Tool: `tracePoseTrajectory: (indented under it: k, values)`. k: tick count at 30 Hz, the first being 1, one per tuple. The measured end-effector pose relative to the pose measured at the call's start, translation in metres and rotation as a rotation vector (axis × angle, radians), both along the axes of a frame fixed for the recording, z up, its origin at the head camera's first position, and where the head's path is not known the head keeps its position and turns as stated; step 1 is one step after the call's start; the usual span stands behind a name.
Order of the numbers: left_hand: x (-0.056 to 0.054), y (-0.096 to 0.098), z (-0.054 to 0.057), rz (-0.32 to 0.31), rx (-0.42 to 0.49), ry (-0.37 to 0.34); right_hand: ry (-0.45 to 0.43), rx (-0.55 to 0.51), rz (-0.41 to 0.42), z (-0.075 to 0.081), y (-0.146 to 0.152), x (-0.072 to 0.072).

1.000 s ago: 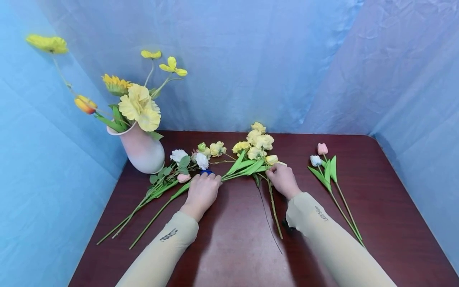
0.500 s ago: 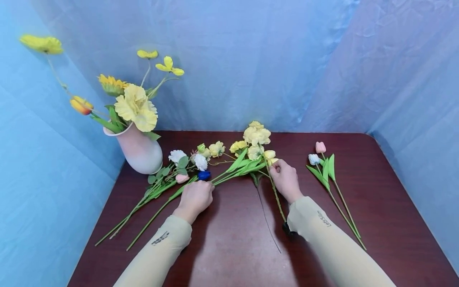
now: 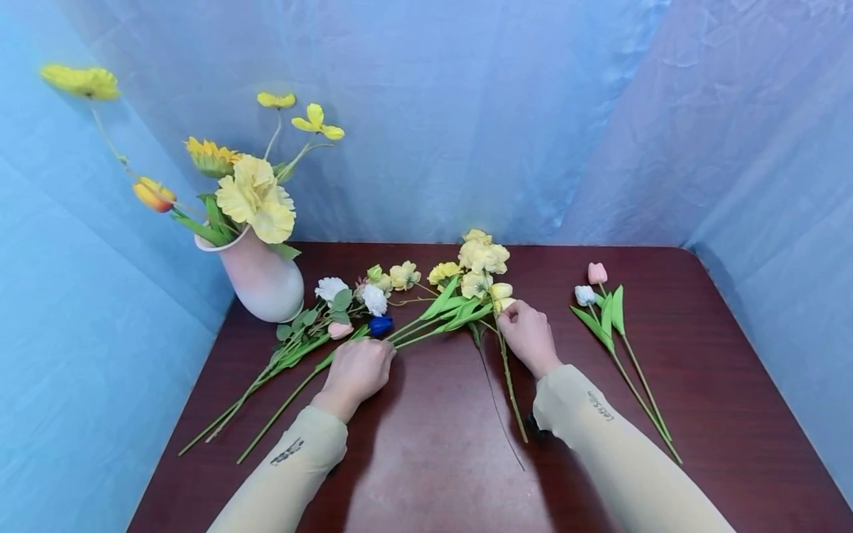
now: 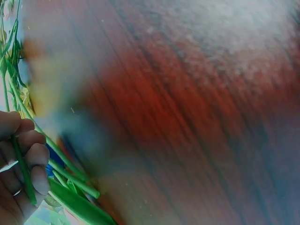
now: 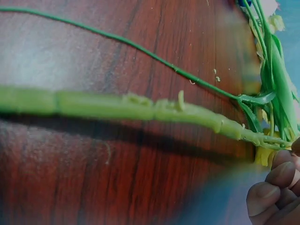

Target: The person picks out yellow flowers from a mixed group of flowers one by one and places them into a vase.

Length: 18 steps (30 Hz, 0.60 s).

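Observation:
My left hand [image 3: 360,368] curls round the green stems of the yellow tulips [image 3: 501,291], whose leaves [image 3: 460,311] reach right across the table. In the left wrist view a green stem [image 4: 23,171] crosses under the curled fingers; further stems [image 4: 70,161] pass beyond them. My right hand [image 3: 529,337] is beside the tulip heads, its thumb and finger pinching the thick stem [image 5: 108,105] of a pale yellow flower spray [image 3: 483,255]. That stem slants down toward the table's front. Exactly where the right fingertips meet it is partly hidden.
A pinkish-white vase [image 3: 263,277] with several yellow flowers stands back left. White flowers [image 3: 375,300], a pink tulip [image 3: 340,330] and a blue tulip [image 3: 380,326] lie near the left hand. Two tulips [image 3: 608,318] lie at right. A thin stem [image 3: 496,403] lies between the arms.
My left hand has moved left and a little toward me with the tulip stems, uncovering the blue tulip. The right hand shifted slightly; the thick stem's lower end swung and came back.

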State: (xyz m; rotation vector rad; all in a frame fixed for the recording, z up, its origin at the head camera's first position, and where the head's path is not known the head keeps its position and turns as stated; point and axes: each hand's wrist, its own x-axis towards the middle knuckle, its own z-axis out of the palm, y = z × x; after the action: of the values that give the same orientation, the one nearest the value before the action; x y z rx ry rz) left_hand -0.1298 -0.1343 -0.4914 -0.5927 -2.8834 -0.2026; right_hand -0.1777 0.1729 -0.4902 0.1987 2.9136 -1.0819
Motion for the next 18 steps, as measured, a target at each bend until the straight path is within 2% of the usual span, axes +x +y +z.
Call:
tracePoseTrajectory:
  k: [3,11,14,18]
  values:
    - [0.000,-0.001,0.000,-0.029,-0.005,-0.015,0.004,0.063,0.012,0.002,-0.002,-0.003]
    - [0.001,0.008,0.000,-0.042,0.018,-0.035,0.091,0.235,0.090,0.012,-0.014,-0.025]
    - [0.002,0.012,-0.002,-0.057,0.026,-0.031,0.053,0.281,0.090,0.019,-0.020,-0.035]
    - [0.005,0.015,-0.004,-0.087,0.033,-0.039,-0.060,0.272,0.062,0.027,-0.023,-0.046]
